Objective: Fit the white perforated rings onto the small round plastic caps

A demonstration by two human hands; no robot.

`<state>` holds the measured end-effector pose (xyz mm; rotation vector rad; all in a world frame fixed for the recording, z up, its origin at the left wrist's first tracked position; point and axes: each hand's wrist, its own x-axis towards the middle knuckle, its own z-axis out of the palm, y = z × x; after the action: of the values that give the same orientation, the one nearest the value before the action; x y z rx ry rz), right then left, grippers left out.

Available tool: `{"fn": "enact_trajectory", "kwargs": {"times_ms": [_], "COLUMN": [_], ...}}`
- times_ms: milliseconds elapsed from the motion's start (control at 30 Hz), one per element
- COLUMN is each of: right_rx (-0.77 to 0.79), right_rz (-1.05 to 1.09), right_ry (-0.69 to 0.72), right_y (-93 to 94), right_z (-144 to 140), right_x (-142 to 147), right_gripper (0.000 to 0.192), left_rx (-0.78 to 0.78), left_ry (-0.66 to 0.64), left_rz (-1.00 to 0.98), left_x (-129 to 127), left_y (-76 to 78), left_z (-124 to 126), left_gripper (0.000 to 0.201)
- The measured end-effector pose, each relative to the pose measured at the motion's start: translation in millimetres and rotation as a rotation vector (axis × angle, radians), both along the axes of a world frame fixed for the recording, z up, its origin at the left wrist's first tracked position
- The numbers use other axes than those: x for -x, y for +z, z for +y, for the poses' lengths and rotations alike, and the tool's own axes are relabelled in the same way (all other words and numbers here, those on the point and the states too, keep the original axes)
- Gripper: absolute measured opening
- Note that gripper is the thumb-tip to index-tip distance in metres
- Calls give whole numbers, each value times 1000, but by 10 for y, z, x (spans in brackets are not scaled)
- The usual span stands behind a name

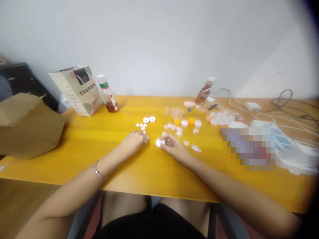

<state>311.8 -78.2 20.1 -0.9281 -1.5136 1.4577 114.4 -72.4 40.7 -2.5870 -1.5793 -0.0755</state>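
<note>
Fingers of the right hand (171,142) pinch a small white disc (159,142) at table (74,146) centre; left hand (133,141), at nine o'clock, curls over tiny white pieces (146,136).

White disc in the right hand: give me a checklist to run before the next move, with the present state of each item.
1. Right hand holds the white disc at its fingertips: ok.
2. Left hand is down on the table beside small white pieces: ok.
3. What the left hand grips, if anything: cannot tell, too blurred.
4. Two white rings lie apart from both hands: ok.
5. Orange caps and clear cups stand behind the work spot, not touched: ok.
6. Bottle near the paper bag is upright: ok.
</note>
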Motion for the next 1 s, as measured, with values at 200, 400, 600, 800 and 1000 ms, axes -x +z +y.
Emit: {"fn": "enact_trajectory", "kwargs": {"times_ms": [200,400,600,800,1000], "right_rx": [-13,-19,-9,-24,-31], "right_rz": [-13,-16,-13,-14,-20], "right_ry": [-3,-2,2,9,28], "right_y": [-6,-5,0,3,13], "right_z": [10,18,7,-1,-11], "right_x": [-7,-21,-26,-22,-28], "right_gripper": [23,23,23,23,22], "left_rx": [26,61,164,198,41], "left_ry": [5,-60,-55,-55,-51], "left_rz": [-110,-249,-453,-426,-246], "left_x": [69,133,192,192,149], "left_y": [-33,-64,-92,-64,-98], "left_z": [75,122,231,235,202], "left_gripper": [16,18,16,15,11]}}
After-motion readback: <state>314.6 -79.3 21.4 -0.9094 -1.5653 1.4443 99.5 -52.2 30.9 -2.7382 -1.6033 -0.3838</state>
